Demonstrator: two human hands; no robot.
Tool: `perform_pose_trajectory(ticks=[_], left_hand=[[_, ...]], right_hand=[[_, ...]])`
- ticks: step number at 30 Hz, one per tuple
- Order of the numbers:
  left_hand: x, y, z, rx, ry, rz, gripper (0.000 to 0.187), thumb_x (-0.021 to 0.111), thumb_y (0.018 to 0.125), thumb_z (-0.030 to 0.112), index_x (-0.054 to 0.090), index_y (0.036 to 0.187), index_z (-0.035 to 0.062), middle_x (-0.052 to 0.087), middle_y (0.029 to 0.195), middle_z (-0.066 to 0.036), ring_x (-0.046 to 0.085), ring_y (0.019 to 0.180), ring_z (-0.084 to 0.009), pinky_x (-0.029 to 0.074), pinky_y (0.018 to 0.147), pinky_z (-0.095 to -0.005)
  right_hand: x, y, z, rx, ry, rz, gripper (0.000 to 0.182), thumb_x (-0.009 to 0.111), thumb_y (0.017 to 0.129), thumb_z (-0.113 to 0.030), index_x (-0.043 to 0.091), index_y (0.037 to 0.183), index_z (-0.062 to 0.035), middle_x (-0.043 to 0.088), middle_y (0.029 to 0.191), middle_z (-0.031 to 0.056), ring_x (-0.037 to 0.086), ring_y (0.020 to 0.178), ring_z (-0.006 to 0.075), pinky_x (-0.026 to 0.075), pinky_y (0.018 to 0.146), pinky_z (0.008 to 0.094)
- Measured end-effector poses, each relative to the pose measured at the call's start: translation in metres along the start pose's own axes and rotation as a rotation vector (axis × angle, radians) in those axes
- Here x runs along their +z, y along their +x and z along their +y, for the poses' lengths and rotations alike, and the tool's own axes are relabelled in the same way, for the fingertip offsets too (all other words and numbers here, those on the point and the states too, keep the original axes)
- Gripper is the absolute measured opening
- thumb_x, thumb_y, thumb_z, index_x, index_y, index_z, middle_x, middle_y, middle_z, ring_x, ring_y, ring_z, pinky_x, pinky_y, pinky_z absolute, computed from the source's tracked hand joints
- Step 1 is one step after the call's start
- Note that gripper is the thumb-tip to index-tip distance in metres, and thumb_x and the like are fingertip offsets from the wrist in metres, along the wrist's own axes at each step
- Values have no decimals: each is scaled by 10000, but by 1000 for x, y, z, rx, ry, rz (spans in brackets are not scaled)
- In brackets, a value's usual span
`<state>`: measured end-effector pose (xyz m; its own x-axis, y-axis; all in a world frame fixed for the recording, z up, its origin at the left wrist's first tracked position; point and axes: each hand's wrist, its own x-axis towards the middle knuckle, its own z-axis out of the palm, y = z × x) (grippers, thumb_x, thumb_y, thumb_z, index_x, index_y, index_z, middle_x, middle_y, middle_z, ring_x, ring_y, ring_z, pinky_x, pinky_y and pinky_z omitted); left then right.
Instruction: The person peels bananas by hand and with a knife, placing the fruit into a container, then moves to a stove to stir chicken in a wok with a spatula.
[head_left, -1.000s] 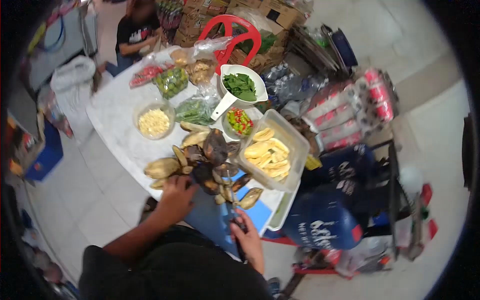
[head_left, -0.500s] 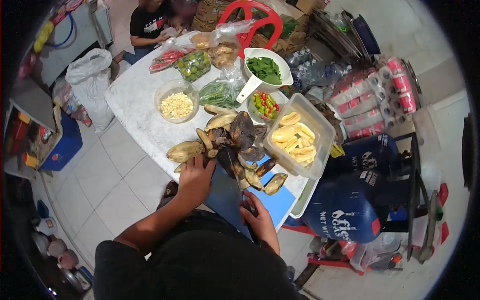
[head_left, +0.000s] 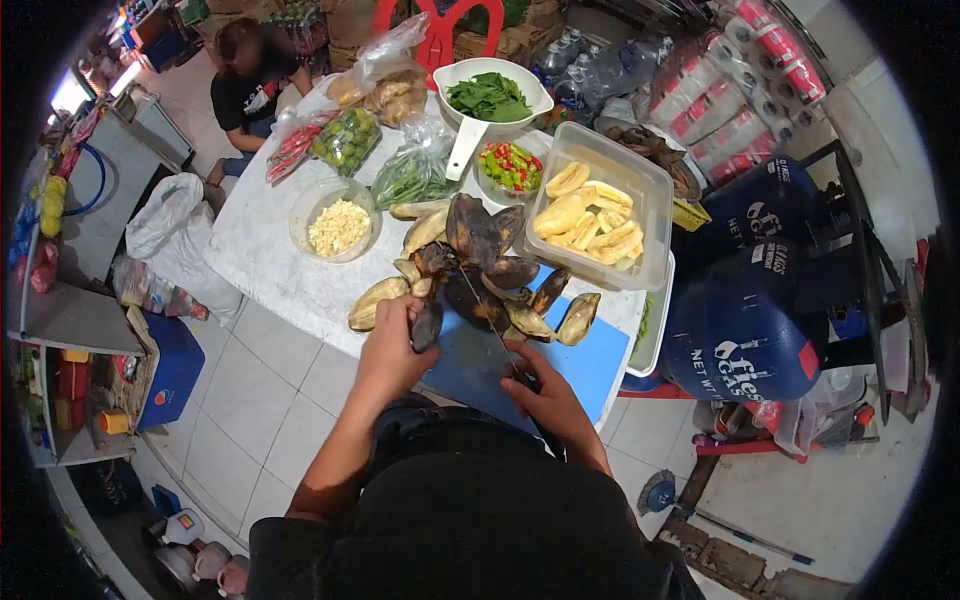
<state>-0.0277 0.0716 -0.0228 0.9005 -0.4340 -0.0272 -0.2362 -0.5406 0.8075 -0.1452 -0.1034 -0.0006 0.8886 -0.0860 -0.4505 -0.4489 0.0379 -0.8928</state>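
Note:
My left hand [head_left: 393,345] is closed around a dark, blackened piece of peel or fruit [head_left: 427,322] near the table's front edge. My right hand [head_left: 545,390] grips a knife, whose blade [head_left: 485,355] points away from me over the blue board [head_left: 570,370]. Just beyond both hands lies a pile of brown and black peels [head_left: 478,235]. To its right, a clear plastic container [head_left: 655,255] holds peeled yellow pieces [head_left: 565,215].
The white table [head_left: 270,270] also bears a bowl of chopped pale pieces [head_left: 338,228], bagged greens [head_left: 415,178], a bowl of chopped peppers [head_left: 510,167] and a white strainer of leaves [head_left: 490,97]. A person [head_left: 250,90] sits beyond the far left corner. Blue tanks [head_left: 740,330] stand right.
The view has shifted. My left hand has lifted from the pile's near left side and now holds a dark piece closer to me. The knife stays in my right hand.

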Motion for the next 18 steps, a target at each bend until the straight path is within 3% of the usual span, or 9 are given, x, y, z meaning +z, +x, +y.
perform_pose_trajectory(ticks=[3,7,10,18], left_hand=[[16,-8,-7,121,194,116,405,658,558,77,436,893,24,422,888,-140,487,791,-304,403,659,-361],[11,-14,-3,127,428,87,466,714,553,232,448,866,13,468,826,-125,500,777,-302,412,647,-375],[12,-14,3,-13,479,18,540,717,550,312,447,907,9,502,810,-137,517,775,-305,431,623,-355],[15,-1,3,-15,353,10,590,697,590,304,390,986,-9,539,808,-180,541,757,-324,439,629,-365]], right_hand=[[3,-1,2,37,2,8,461,539,781,-93,352,1202,-89,454,888,23,410,615,66,343,508,182],[0,-2,13,8,-7,10,460,539,781,-97,356,1203,-97,453,888,23,412,634,65,344,518,183],[1,-3,10,50,-15,20,467,546,777,-106,358,1205,-105,453,890,21,413,648,65,346,527,184],[5,-2,13,20,-46,24,462,545,776,-127,364,1201,-117,459,894,25,423,647,74,356,529,192]])
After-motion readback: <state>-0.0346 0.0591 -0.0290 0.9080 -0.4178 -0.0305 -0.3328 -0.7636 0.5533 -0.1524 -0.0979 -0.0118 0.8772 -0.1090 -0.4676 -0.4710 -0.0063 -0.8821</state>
